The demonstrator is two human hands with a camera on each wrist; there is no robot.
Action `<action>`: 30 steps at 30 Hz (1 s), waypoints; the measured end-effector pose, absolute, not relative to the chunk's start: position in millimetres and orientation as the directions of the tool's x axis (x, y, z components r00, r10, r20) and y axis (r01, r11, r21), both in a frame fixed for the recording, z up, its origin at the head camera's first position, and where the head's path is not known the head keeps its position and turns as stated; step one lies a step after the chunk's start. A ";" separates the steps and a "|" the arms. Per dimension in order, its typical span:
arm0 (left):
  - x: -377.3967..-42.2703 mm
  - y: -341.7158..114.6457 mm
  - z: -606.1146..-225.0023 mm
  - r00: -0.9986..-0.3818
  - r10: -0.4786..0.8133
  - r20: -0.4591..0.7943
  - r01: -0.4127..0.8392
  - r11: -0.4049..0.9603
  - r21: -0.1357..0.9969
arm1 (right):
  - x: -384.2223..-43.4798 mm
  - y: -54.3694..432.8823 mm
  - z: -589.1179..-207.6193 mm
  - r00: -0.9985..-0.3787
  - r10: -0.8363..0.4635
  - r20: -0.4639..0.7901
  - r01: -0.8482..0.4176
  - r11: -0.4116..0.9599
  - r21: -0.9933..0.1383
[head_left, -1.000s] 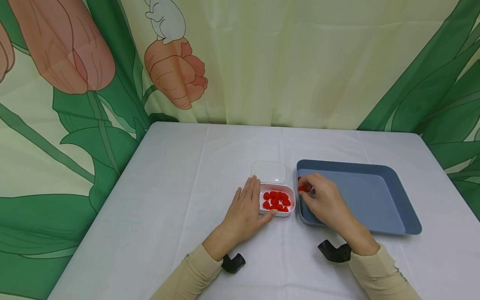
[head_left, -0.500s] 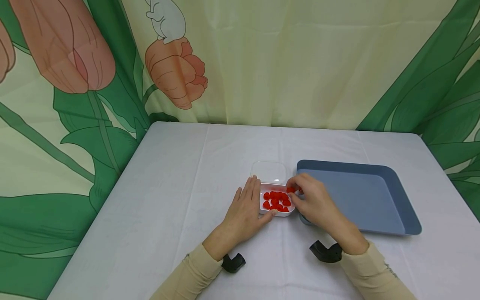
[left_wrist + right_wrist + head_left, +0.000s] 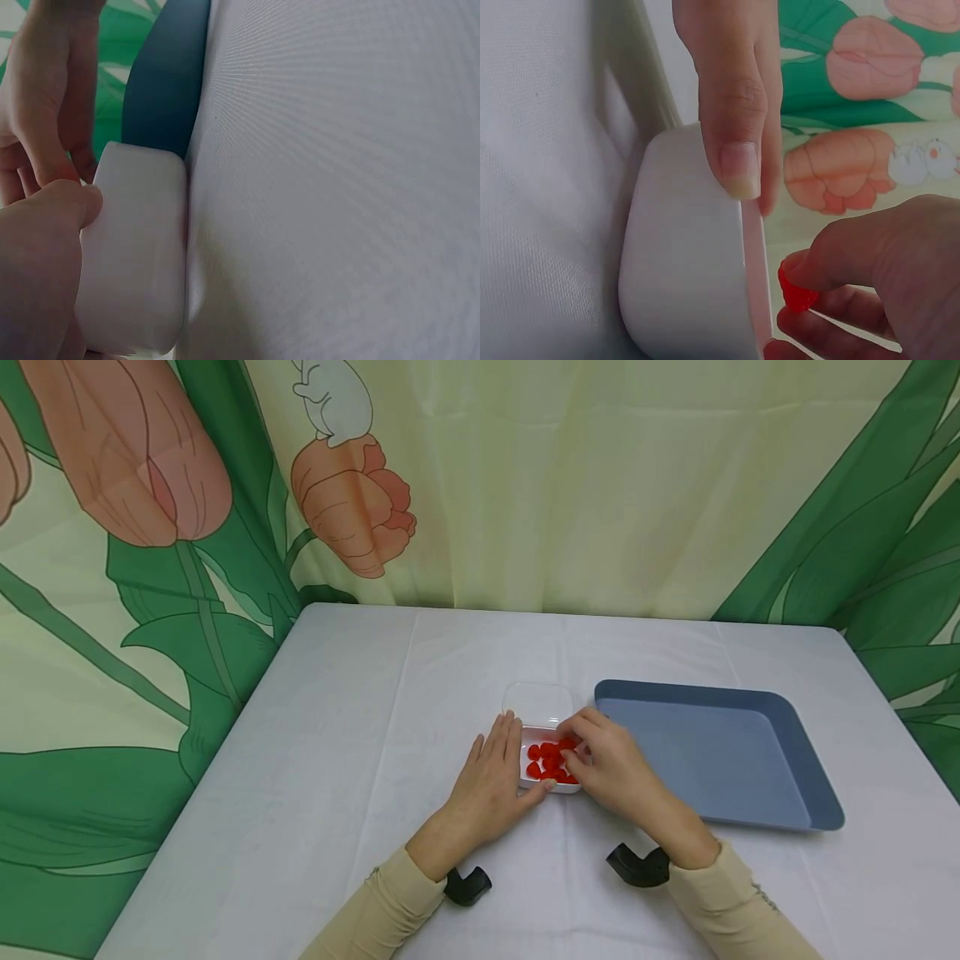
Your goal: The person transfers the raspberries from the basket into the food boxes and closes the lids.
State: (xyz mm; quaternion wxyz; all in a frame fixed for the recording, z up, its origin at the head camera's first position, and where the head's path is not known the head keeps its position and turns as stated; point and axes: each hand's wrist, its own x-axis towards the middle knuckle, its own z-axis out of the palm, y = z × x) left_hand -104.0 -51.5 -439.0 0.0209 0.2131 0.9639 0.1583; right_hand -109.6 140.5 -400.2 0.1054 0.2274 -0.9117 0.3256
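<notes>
Both your hands work at the white box (image 3: 682, 240) on the counter (image 3: 300, 827): your left hand (image 3: 487, 781) lies along its side, fingers straight, thumb at the near rim; your right hand (image 3: 609, 770) pinches a red berry (image 3: 798, 291) over it. You seem to be mid-placement among the other red berries (image 3: 549, 750); a gentle release seems due. Rightward sits the blue tray (image 3: 712, 752); farther back, the clear cover (image 3: 537, 702).

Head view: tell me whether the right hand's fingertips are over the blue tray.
No, the right hand has its fingertips over the white box, beside the blue tray.
</notes>
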 end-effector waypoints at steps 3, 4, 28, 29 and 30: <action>-103.4 -51.6 -438.3 -0.908 0.417 0.025 0.403 0.859 0.316 | -109.5 138.7 -402.0 -0.872 -0.349 0.343 -0.487 0.679 -0.549; -103.4 -51.7 -438.1 -0.908 0.417 0.026 0.404 0.859 0.315 | -109.3 138.0 -402.4 -0.871 -0.351 0.343 -0.489 0.678 -0.549; -104.1 -52.7 -438.4 -0.904 0.427 0.024 0.413 0.857 0.307 | -109.9 125.5 -408.7 -0.860 -0.391 0.328 -0.510 0.655 -0.557; -104.1 -52.6 -438.3 -0.905 0.426 0.023 0.412 0.858 0.307 | -109.8 125.6 -408.6 -0.860 -0.391 0.327 -0.510 0.657 -0.555; -104.1 -52.5 -438.2 -0.905 0.424 0.024 0.410 0.858 0.309 | -109.6 125.8 -408.5 -0.860 -0.391 0.328 -0.511 0.657 -0.555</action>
